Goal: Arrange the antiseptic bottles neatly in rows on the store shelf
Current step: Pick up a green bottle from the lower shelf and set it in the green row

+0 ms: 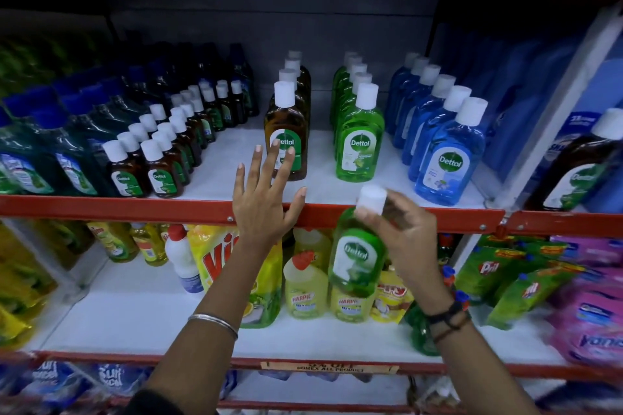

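On the white shelf [323, 190] stand rows of white-capped antiseptic bottles running front to back: a brown row [286, 145], a green row [359, 141] and a blue row [445, 162]. Two rows of small brown bottles [161, 172] stand further left. My right hand [401, 229] grips a green bottle [355, 259] by its neck, just below the shelf's red front rail [135, 207] and in front of the green row. My left hand [266, 192] is spread open, its fingertips at the label of the front brown bottle.
Dark green pouches [43, 158] fill the shelf's left end, blue refill packs [526, 104] the right, and a large brown bottle [580, 172] stands beyond a divider. The lower shelf holds yellow cleaner bottles [305, 290], a yellow pouch [232, 266] and green packs [499, 280].
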The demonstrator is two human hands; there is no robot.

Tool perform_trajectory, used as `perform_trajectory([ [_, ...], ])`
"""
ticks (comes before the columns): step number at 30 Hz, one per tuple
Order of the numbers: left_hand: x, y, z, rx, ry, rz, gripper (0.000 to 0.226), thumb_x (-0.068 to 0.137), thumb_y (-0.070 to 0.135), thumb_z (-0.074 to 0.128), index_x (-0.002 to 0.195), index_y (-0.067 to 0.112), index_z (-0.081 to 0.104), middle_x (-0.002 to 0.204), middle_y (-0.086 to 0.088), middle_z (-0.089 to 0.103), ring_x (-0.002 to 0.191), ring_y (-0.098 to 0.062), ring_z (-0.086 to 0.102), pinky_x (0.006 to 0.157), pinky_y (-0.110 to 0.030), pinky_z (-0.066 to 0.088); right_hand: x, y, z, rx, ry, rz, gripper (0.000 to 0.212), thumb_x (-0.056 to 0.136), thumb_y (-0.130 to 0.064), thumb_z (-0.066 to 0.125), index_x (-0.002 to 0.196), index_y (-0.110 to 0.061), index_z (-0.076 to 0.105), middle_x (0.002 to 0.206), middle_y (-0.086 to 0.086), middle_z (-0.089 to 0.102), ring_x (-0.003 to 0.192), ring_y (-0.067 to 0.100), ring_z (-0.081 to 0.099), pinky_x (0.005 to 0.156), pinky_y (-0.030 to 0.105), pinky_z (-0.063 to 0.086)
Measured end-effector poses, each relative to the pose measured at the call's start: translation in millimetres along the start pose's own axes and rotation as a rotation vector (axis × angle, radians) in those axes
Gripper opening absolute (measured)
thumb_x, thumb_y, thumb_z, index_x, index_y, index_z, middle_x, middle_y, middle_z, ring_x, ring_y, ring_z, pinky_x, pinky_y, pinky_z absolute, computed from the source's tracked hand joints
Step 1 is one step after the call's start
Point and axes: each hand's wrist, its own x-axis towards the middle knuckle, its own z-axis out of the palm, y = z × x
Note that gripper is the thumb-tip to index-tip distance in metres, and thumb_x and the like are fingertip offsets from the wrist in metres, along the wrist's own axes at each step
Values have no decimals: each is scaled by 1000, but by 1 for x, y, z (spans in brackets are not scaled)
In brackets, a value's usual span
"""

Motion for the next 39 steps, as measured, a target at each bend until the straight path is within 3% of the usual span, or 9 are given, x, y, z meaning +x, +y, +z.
perform_trajectory([
  [4,-1,0,0,2,0,-6,61,95,54,34,150,30,27,157,-2,33,147,-25,26,114,-51,26,51,-34,-13,8,150,-172,40,72,-42,74,102,-18,69,90,3,74,83,22,70,76,37,57],
  [9,-1,0,-1,9,-1,-8,62,94,53,37,150,30,27,157,-2,32,147,-25,26,115,-52,25,99,-40,-18,-13,243,-213,40,76,-34,73,103,-5,69,89,6,71,79,14,65,75,31,55],
  [12,0,0,-1,12,-4,-13,61,93,52,37,149,29,29,156,-3,35,146,-26,27,114,-53,26,113,-28,-13,-43,233,-165,36,76,-31,75,104,-8,70,94,7,73,86,22,69,81,38,57],
  [17,1,-1,-1,12,-9,-13,62,93,53,36,149,28,30,156,-3,35,147,-25,26,115,-52,25,116,-4,-4,-55,138,-122,27,77,-26,76,103,-26,68,95,0,73,90,20,70,86,43,57],
  [26,1,1,-1,18,-25,-30,63,92,53,36,149,27,32,156,-3,35,147,-26,26,115,-52,24,112,-2,1,-122,139,-151,37,73,-30,79,107,-24,67,93,-5,71,86,10,68,79,27,56],
  [31,0,2,-3,25,-36,-29,63,92,52,36,150,28,30,157,-2,32,147,-26,25,116,-51,23,100,-9,-9,-169,133,-189,37,77,-30,75,110,-18,66,100,-6,70,93,3,67,86,25,55],
  [36,-1,2,-2,19,-41,-29,63,92,54,35,149,26,33,157,-4,34,147,-27,25,115,-53,24,77,-16,-68,-214,328,-334,24,87,-23,66,107,-10,68,103,4,71,99,13,67,88,27,53],
  [39,-1,2,-2,10,-36,-32,64,93,54,33,149,24,34,156,-6,34,147,-28,25,115,-54,24,75,-17,-120,-234,528,-426,19,91,-22,61,101,-7,68,101,0,70,96,13,67,87,31,53],
])
